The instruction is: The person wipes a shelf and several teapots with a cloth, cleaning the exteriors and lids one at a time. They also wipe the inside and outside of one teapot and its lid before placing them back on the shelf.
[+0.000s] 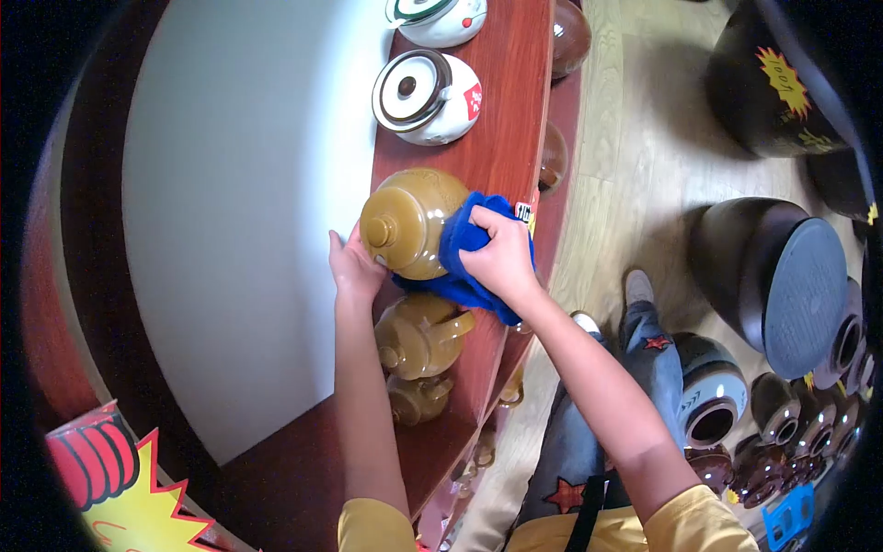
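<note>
One yellow starburst sign (152,504), far left, at view's 7 o'clock. Left hand (359,269) against lidded mustard jar (414,221) at jar's 8 o'clock; fingers partly hidden, cannot tell grip. Jar at red-brown shelf (504,92), just left of view's centre. White jar (451,109) at its 12 o'clock, spouted pot (418,339) at 6. Right hand (501,253) clenched on blue cloth (460,237), touching jar's 3 o'clock.

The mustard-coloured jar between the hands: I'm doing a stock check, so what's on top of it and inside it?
A knobbed lid tops the jar. The lid covers its interior, so any contents cannot be seen.
</note>
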Motion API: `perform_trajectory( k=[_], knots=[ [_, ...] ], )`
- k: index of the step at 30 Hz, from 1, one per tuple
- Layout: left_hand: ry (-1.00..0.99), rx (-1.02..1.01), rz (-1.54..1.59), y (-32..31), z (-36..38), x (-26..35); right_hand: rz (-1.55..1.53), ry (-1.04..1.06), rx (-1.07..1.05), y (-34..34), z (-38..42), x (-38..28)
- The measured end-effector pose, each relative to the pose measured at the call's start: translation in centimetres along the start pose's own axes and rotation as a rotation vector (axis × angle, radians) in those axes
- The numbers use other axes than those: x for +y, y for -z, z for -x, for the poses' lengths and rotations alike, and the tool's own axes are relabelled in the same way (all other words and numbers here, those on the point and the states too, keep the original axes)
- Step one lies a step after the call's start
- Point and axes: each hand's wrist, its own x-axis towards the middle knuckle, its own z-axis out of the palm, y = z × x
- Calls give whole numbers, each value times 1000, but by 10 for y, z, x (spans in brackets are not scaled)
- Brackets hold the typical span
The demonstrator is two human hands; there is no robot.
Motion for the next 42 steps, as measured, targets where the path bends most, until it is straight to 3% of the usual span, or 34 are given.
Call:
perform_trajectory(
  k=[8,12,19,22,25,27,28,30,31,33,34,36,37,39,40,42],
  knots=[
    [-71,52,-16,0,-41,-2,51,59,-82,8,-3,-1],
    [93,-137,-174,13,-50,10,34,80,-43,5,-1,0],
    [248,61,-276,14,-44,5,71,83,-6,2,-2,-3],
    [187,-65,-389,43,-44,-6,72,72,-2,3,-1,-5],
    [271,-194,-425,53,-29,-5,54,52,21,3,-1,-9],
    [368,8,-848,34,-3,3,33,41,38,3,-1,-11],
    [366,13,-848,48,-7,-2,18,6,20,2,-1,-10],
    [39,-291,-1480,95,-32,-24,5,-32,2,3,2,-6],
    [40,-292,-1482,109,-44,-33,82,-45,-52,5,3,-4],
    [-392,-414,-1383,124,-62,-45,161,-57,-100,7,5,-4],
    [-392,-417,-1381,108,-57,-40,161,-56,-50,8,10,-5],
    [-136,-227,-1697,85,-49,-29,164,-57,-5,9,20,-6],
    [-133,-229,-1694,92,-54,-32,84,-37,38,10,25,-5],
    [-405,-239,-1732,111,-66,-37,-55,9,96,12,38,1],
    [-404,-242,-1729,110,-69,-38,-51,8,96,13,48,6],
    [-383,98,-1655,110,-75,-43,-160,-28,59,15,76,19]
  ],
)
